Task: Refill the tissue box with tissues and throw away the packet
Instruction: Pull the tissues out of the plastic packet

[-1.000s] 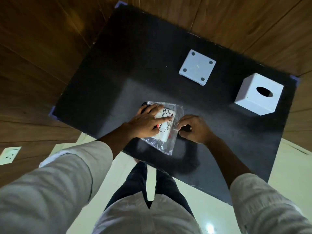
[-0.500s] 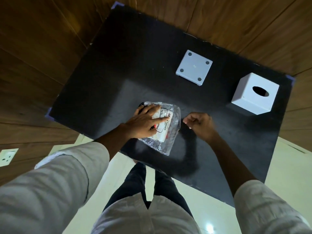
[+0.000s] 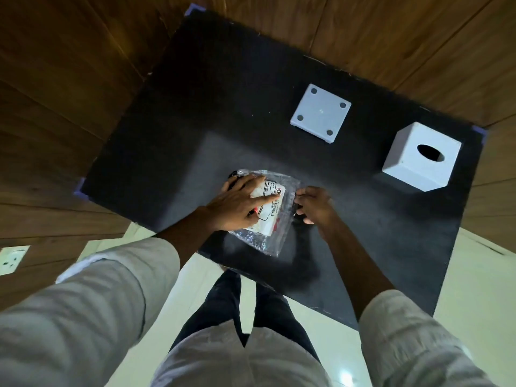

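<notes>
A clear plastic tissue packet (image 3: pixel 275 217) with a white printed label lies on the black table (image 3: pixel 195 107) near its front edge. My left hand (image 3: pixel 237 205) presses flat on the packet, fingers spread over the label. My right hand (image 3: pixel 314 205) has its fingers curled and pinches the packet's right plastic edge. The white cube tissue box (image 3: pixel 410 169) with an oval opening on top stands at the right, apart from both hands. Its square white base panel (image 3: pixel 321 113), with a round dot near each corner, lies flat behind the packet.
A small dark object (image 3: pixel 233 174) peeks out by the packet's far left corner. Wooden panelling (image 3: pixel 83 65) surrounds the table. A wall socket (image 3: pixel 12 259) is at the lower left. My legs stand on pale floor (image 3: pixel 474 289) at the table's front edge.
My right hand drew a little away from the packet, then came back to its right edge and closed on the plastic. My left hand stayed pressed on the packet.
</notes>
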